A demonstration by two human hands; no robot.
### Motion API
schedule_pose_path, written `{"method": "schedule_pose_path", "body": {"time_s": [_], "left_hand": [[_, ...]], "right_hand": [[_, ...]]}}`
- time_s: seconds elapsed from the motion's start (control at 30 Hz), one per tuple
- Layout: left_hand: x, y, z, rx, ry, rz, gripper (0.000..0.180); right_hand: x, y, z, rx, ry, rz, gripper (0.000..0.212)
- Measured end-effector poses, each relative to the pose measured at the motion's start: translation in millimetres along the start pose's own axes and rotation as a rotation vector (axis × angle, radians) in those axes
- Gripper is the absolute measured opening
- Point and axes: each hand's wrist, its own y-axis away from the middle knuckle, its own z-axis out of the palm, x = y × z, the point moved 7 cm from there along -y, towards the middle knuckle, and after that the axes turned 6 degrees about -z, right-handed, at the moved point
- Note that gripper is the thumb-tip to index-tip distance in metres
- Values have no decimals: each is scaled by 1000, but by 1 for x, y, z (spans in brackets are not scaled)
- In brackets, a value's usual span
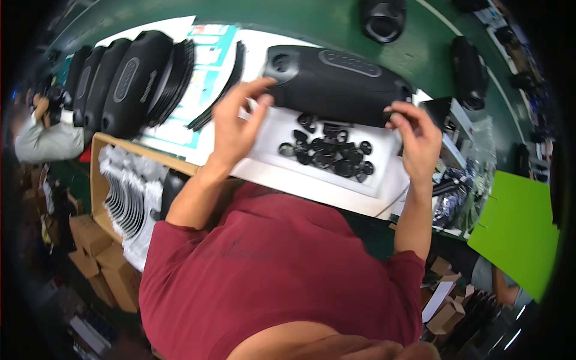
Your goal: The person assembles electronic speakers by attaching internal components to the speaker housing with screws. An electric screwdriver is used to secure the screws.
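Black cylindrical speaker (336, 84) sits lengthwise at the far edge of the white tray (385, 157) — resting or lifted, can't tell. Left hand (239, 123) at its left end, thumb and forefinger parted; right hand (418, 137) at its right end, fingertips close together; firm clamp unclear on both. Likely risk: uneven hold, rounded body rolls nearer, scatters loose black parts (345, 153). Farther left, row of speakers (129, 84) could topple if bumped.
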Motion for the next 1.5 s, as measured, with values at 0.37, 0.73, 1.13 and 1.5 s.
{"method": "schedule_pose_path", "body": {"time_s": [0.37, 0.73, 1.13, 1.5], "left_hand": [[-35, -82, 29, -128, 313, -133, 22], [-45, -67, 38, -54, 435, -78, 33], [-54, -65, 35, -7, 382, -78, 38], [-111, -40, -70, -132, -587, -211, 46]], "right_hand": [[39, -44, -30, 178, 427, -73, 13], [7, -7, 8, -12, 1060, -350, 81], [-6, -34, -5, -638, 1294, -456, 121], [-7, -17, -6, -438, 865, -165, 119]]}}
